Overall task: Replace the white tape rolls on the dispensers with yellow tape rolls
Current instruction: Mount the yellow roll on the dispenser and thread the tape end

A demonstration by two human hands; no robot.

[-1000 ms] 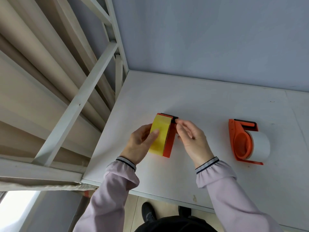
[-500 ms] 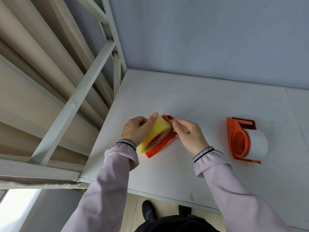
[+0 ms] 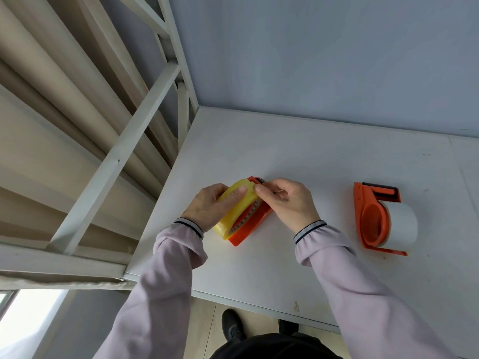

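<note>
White desk (image 3: 324, 177); second orange dispenser (image 3: 373, 218), white roll aboard, well right of both hands. Left hand (image 3: 207, 206) clasps yellow tape roll (image 3: 237, 207) on near dispenser (image 3: 252, 224); right hand (image 3: 285, 200) pinches its free end. Risk: tape re-sticking should the pinch slip.

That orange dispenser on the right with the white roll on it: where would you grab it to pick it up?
Probably by the white tape roll itself, coming from above, thumb and fingers across its curved band. The orange dispenser lies on the table with the roll sticking out to the right, free of both hands, so the roll is the bulkiest grip. Avoid the dark blade end at the far edge.
</note>
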